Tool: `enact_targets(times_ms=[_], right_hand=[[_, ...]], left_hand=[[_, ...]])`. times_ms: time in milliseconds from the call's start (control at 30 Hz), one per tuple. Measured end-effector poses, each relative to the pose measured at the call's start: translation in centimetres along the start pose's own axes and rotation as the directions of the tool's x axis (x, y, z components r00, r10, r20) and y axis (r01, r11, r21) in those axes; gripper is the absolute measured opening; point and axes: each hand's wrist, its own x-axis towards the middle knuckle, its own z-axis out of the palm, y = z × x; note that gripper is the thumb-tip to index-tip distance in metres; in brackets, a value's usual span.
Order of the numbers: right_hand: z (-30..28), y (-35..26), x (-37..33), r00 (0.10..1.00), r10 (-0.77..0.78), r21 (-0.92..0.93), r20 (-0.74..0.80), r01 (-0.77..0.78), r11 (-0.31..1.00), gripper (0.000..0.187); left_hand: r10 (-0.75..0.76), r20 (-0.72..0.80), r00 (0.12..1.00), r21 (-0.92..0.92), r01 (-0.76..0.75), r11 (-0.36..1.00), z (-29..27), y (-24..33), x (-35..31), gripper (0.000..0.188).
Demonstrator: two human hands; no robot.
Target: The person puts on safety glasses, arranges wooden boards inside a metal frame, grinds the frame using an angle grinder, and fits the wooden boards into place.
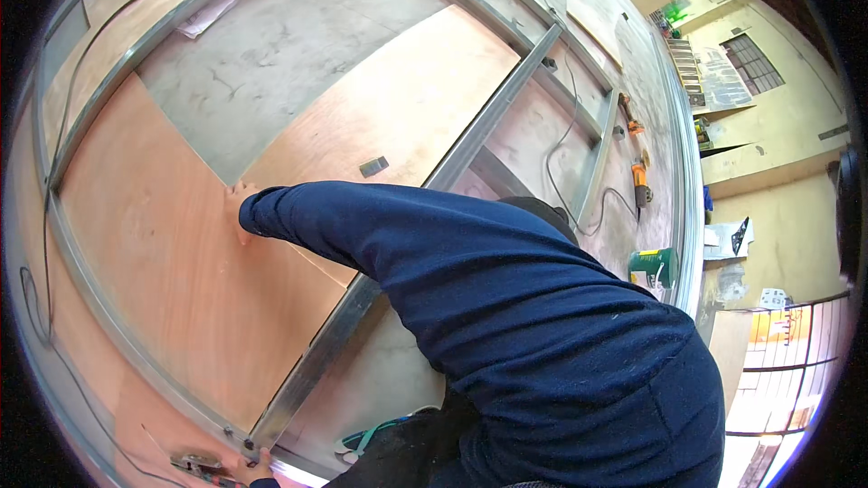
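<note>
My right arm, in a dark blue sleeve, reaches left over a grey metal frame (493,108). At its end my right hand (240,190) rests on a reddish plywood sheet (172,253), by the seam with a paler plywood sheet (389,99). Its fingertips and thumb show apart, the rest hidden by the cuff. At the lower left my left hand (257,468) is closed at the frame's near corner. Beside it lies a metal hand tool (199,464), partly cut off. A small dark rectangular piece (373,166) sits on the paler sheet.
Two orange power tools (641,183) lie on the floor at the right, with a grey cable (549,163) nearby. A green bucket (653,267) stands closer. A dark cable (65,126) crosses the frame at left. White paper (210,14) lies at the far left. A sandal (380,432) shows below.
</note>
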Motion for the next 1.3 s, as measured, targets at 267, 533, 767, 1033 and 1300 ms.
enact_targets(times_ms=[267, 533, 767, 1033, 1300], right_hand=[[3.7, 8.4, 5.6, 0.715, -0.623, -0.234, 0.317, 0.696, 0.679, 0.079], [-1.5, 5.0, -1.1, 0.977, -0.203, -0.071, -0.064, 0.199, 0.978, 0.116], [-2.1, 4.9, -1.1, 0.965, -0.24, -0.125, -0.102, 0.227, 0.966, 0.1], [-1.6, 5.6, -1.0, 0.949, -0.301, -0.227, -0.093, 0.274, 0.935, 0.101], [-1.0, 7.7, 1.2, 0.868, -0.479, -0.454, 0.134, 0.483, 0.748, 0.104]], left_hand=[[-0.041, 0.184, 0.982, -0.386, 0.11, 0.916, -4.2, 11.5, 0.5, 0.074], [-0.192, 0.176, 0.965, -0.345, 0.243, 0.907, -5.3, 11.3, 0.0, 0.05], [-0.231, 0.173, 0.957, -0.259, 0.271, 0.927, -3.6, 9.4, 1.0, 0.051], [-0.25, 0.197, 0.948, -0.354, 0.306, 0.884, -3.3, 9.4, 0.9, 0.047], [-0.244, 0.23, 0.942, -0.413, 0.322, 0.852, -2.4, 9.0, 1.3, 0.045]])
